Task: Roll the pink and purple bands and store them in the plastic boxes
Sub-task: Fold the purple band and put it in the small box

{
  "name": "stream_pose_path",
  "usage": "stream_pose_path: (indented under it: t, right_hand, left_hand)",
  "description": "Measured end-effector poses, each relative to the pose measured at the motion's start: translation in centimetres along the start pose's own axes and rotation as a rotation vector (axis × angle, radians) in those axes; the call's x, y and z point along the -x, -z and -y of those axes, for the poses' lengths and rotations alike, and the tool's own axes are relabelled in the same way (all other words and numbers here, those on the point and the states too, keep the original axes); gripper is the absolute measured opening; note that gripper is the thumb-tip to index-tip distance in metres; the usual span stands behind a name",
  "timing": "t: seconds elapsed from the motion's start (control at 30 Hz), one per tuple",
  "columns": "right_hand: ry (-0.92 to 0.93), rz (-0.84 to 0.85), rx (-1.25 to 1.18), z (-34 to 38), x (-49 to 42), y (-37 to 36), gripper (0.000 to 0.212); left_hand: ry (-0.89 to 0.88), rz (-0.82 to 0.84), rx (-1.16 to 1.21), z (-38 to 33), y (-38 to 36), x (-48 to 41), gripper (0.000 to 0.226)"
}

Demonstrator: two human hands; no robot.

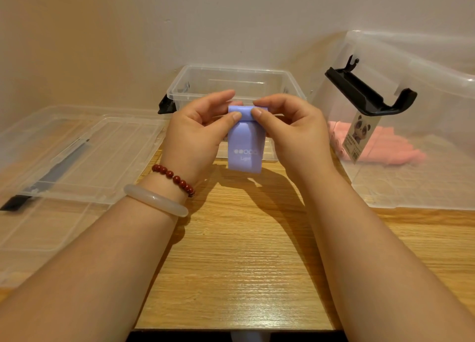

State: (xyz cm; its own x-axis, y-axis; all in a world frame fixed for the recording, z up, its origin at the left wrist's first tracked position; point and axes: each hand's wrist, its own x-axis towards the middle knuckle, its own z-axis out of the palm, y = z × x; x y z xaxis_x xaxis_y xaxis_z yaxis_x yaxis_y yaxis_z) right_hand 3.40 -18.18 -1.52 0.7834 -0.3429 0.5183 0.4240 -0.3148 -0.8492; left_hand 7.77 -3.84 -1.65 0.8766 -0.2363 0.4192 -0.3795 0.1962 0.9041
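Observation:
A purple band (244, 146) hangs in the air above the wooden table, its top end rolled over. My left hand (198, 133) pinches the roll's left end with thumb and fingers. My right hand (295, 133) pinches the right end the same way. Behind the hands stands a small clear plastic box (272, 77), open. A larger clear box (411, 161) on the right holds several pink rolled bands (385, 146).
Two clear lids (77, 156) with black clips lie on the left of the table (239, 251). The big box has a black handle clip (367, 92) and a panda label. A wall stands close behind the boxes.

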Motion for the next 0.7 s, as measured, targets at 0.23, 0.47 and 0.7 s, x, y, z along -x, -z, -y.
stream_pose_path:
  t: [0.23, 0.47, 0.7]
  right_hand:
    - [0.002, 0.035, -0.003, -0.06, -0.09, 0.39, 0.019]
    - [-0.008, 0.044, -0.019, 0.02, -0.04, 0.16, 0.021]
    - [-0.007, 0.019, -0.006, -0.3, -0.23, 0.27, 0.015]
  left_hand:
    - [0.037, 0.04, 0.005, -0.3, 0.02, 0.19, 0.028]
    - [0.016, -0.014, 0.019, -0.24, -0.04, 0.12, 0.029]
    - [0.034, -0.004, 0.031, -0.18, -0.05, 0.16, 0.026]
